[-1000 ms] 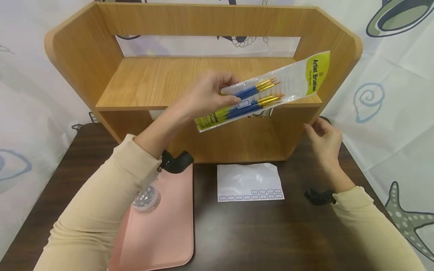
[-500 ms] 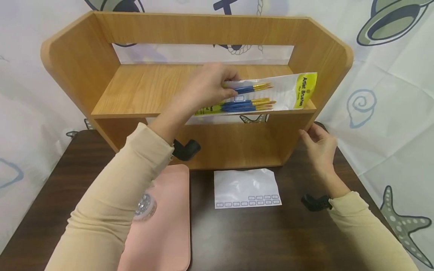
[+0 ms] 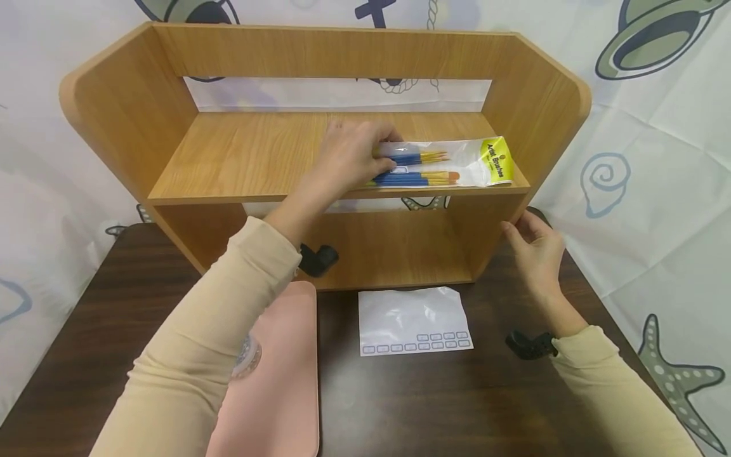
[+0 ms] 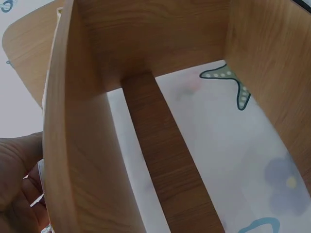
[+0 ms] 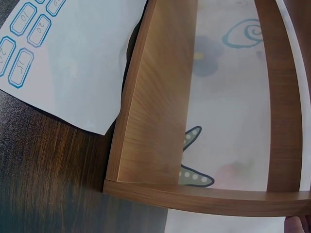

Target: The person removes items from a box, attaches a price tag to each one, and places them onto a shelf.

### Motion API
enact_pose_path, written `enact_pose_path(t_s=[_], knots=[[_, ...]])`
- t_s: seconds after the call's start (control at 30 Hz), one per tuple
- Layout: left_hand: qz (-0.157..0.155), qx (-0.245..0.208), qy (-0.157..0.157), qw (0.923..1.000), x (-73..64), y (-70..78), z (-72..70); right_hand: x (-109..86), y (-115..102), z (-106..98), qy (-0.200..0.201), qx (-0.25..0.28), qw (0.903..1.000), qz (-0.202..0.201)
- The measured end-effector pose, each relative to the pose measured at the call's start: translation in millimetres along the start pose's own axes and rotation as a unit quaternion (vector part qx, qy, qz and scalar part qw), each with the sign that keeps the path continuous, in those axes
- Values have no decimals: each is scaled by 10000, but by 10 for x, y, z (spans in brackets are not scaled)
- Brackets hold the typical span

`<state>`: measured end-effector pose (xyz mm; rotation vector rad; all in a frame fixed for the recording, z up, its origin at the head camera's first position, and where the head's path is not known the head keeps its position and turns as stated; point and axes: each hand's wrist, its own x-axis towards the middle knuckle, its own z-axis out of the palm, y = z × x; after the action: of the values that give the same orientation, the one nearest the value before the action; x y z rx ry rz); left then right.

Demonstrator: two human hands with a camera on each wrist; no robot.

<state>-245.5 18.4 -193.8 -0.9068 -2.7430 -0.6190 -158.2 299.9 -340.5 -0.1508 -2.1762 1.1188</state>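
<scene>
My left hand (image 3: 356,152) holds a clear packet of artist brushes (image 3: 428,174) at the front of the upper shelf (image 3: 245,152) of a wooden rack. The brushes have blue handles and gold ferrules, and a yellow label (image 3: 495,160) marks the packet's right end. In the left wrist view, the left hand (image 4: 19,179) is beside the shelf board (image 4: 56,126), and the packet is mostly hidden. My right hand (image 3: 537,254) touches the rack's right side panel (image 3: 528,120) with its thumb near the front edge. A fingertip (image 5: 294,224) shows outside that panel in the right wrist view.
On the dark table (image 3: 400,406), a white sheet of small printed labels (image 3: 414,317) lies before the rack. A pink tray (image 3: 285,381) sits at left, bearing a clear round container (image 3: 248,357) partly hidden by the left sleeve. Patterned white cloth (image 3: 639,209) hangs behind.
My left hand has lowered the brush packet, and it has gone from tilted to nearly level along the upper shelf's front. The right hand stays at the side panel. The head view has shifted slightly.
</scene>
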Motion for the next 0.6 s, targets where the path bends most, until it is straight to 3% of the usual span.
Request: enact_pose_path(t_s=[0.2, 0.43, 0.6], knots=[[29, -40, 143, 9999, 1, -13, 46, -4, -48, -7, -20, 34, 10000, 50], [13, 7, 258, 9997, -3, -42, 66, -55, -349, -50, -30, 112, 9999, 26], [22, 46, 298, 9995, -2, -51, 72, -54, -394, -57, -16, 123, 9999, -16]])
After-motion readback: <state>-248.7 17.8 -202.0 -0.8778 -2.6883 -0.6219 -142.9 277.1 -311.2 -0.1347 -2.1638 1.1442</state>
